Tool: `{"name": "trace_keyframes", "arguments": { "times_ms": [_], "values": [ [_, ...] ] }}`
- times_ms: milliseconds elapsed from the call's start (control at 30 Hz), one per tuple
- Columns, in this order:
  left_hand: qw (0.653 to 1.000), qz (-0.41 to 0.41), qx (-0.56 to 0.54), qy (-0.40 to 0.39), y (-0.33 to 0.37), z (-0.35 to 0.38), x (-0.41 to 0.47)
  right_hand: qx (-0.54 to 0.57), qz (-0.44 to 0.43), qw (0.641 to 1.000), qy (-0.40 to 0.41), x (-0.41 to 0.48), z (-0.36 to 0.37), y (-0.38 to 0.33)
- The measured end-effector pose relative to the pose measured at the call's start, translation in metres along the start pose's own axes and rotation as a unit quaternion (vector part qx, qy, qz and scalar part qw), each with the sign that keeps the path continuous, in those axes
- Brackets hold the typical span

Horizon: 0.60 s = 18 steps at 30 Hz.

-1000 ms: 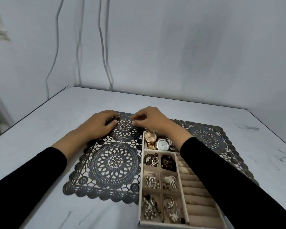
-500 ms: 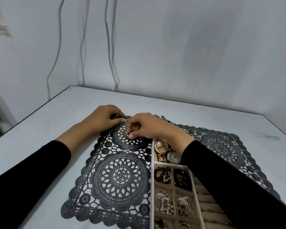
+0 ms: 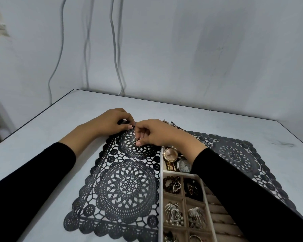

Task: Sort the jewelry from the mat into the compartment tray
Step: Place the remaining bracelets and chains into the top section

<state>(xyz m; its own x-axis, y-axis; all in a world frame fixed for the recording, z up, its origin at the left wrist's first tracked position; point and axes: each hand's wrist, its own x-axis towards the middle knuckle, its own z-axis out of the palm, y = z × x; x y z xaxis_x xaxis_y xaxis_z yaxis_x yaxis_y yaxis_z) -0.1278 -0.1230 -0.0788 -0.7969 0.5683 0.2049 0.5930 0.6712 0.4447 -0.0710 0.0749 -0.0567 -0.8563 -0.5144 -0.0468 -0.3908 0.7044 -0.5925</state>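
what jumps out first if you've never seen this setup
The black lace mat fills the middle of the pale table, with both hands at its far edge: the right hand pinches a small piece too tiny to identify, the left hand curled beside it. Along the mat's right side lies the compartment tray, with a rose-gold watch and a white-faced watch at its far end.

Centre frame, the left grip (image 3: 110, 123) pinches the far edge of the black lace mat (image 3: 128, 186) on the pale bench (image 3: 42, 137). Just beside it, the right grip (image 3: 156, 133) pinches a tiny piece (image 3: 136, 140). At lower right, the compartment tray (image 3: 161, 189) holds a rose-gold watch (image 3: 171, 154).
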Motion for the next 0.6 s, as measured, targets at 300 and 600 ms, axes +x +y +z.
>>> {"name": "trace_keyframes", "arguments": {
  "times_ms": [300,600],
  "values": [
    [0.998,-0.024,0.042,-0.041,-0.004,-0.001,0.013,0.026,0.005,0.999,0.041,0.0,-0.003,0.01],
    [0.997,-0.022,0.049,-0.057,-0.006,-0.001,0.018,0.02,0.01,0.998,0.064,0.001,-0.006,0.016]
  ]
}}
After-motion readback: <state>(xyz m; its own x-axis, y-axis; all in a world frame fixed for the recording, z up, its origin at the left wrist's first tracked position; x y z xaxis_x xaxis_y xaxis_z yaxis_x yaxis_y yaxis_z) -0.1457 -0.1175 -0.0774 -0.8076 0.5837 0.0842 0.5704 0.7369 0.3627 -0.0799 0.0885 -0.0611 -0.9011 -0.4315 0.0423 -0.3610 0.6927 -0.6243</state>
